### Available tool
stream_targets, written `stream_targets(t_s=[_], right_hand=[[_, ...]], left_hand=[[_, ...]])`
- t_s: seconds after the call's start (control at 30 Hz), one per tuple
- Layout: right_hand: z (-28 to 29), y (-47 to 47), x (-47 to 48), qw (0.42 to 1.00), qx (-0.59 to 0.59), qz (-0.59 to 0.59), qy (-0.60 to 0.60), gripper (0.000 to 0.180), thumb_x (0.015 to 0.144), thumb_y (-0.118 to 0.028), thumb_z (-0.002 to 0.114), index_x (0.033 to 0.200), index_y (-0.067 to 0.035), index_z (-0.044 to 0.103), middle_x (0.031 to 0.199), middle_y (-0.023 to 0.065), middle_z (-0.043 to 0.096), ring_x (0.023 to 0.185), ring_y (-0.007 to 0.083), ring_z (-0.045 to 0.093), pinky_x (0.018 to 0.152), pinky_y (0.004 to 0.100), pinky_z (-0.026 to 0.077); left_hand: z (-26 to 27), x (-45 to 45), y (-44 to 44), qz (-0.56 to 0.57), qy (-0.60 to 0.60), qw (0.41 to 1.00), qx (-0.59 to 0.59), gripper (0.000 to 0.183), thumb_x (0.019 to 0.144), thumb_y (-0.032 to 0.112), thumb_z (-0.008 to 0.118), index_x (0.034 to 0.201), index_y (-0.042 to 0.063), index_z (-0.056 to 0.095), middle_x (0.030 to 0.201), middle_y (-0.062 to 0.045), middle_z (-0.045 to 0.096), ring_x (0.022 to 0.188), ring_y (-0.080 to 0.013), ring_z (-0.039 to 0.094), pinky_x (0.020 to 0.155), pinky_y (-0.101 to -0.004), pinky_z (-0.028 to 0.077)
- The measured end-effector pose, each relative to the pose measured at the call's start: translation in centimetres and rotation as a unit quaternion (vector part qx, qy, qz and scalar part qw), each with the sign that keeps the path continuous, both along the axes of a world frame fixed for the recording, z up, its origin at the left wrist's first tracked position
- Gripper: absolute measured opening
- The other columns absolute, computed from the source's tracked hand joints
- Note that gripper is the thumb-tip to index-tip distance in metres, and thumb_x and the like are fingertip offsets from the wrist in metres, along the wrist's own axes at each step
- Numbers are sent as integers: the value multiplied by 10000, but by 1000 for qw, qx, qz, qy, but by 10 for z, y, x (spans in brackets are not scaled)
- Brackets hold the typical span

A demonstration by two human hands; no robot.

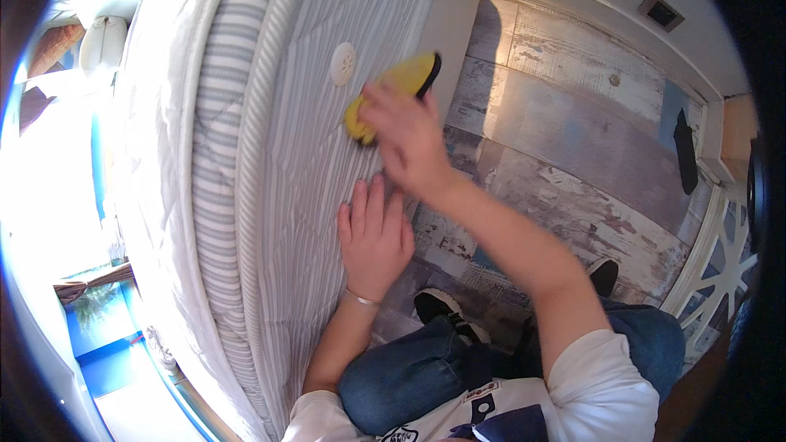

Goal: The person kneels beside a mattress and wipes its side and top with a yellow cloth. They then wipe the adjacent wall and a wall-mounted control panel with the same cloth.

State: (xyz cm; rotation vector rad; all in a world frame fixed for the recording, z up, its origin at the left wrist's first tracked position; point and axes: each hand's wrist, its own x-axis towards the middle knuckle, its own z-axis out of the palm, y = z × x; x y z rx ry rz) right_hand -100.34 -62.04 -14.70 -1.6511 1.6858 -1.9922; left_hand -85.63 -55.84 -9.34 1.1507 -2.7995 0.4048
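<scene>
A yellow cleaning cloth with a dark edge is pressed against the striped side of a mattress. My right hand grips this cloth, and motion blurs both. Just below it, my left hand rests flat on the mattress side with nothing in it; its fingers are slightly spread and a thin bangle circles the wrist. Close to the cloth, on its upper left, a round white vent is set into the mattress fabric.
A corded seam and a white sheet lie along the mattress top. Patterned floor tiles stretch to the right. A dark elongated object is near the far wall, and a white lattice panel stands at lower right. My shoe is below.
</scene>
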Motion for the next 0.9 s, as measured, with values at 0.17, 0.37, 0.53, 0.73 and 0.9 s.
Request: stream_targets(t_s=[0.17, 0.37, 0.53, 0.73, 0.9], right_hand=[[18, -56, -62, 986, 64, -136, -78, 393, 817, -76, 562, 1208, -48, 532, 1231, 150, 560, 1118, 344, 536, 949, 448, 358], [93, -74, -71, 871, 145, 47, -466, 381, 942, -174, 429, 1273, 16, 434, 1155, 195, 569, 1076, 304, 555, 915, 370, 421], [142, -9, -26, 924, 72, 178, -330, 422, 912, -117, 473, 1307, 22, 417, 1227, 246, 515, 1152, 344, 503, 969, 390, 391], [123, -3, -46, 983, -166, 59, -55, 412, 877, -61, 554, 1274, 9, 464, 1337, 209, 433, 1213, 317, 458, 1015, 399, 353], [127, -22, -43, 992, -73, 67, -80, 395, 860, -27, 536, 1252, -3, 491, 1322, 182, 454, 1198, 341, 466, 1010, 403, 364]], left_hand=[[1, -10, 0, -6, 23, 1000, 4, 375, 788, 190, 598, 1151, 97, 611, 1345, -124, 489, 1296, -302, 395, 1074, -461, 231], [1, -9, -6, -19, 49, 998, 38, 327, 786, 178, 598, 1101, 96, 631, 1345, -130, 483, 1282, -299, 413, 1055, -456, 278], [19, 1, -8, -41, 113, 988, 102, 329, 768, 126, 603, 1090, 63, 626, 1293, -127, 517, 1245, -289, 450, 1008, -446, 348], [117, 6, 18, -146, 257, 955, -27, 293, 781, 119, 587, 1057, 40, 648, 1246, -177, 534, 1171, -343, 508, 990, -451, 379], [193, 0, 16, 42, 153, 983, -88, 374, 814, 164, 605, 1164, 34, 590, 1254, -167, 538, 1177, -338, 508, 1018, -429, 361]])
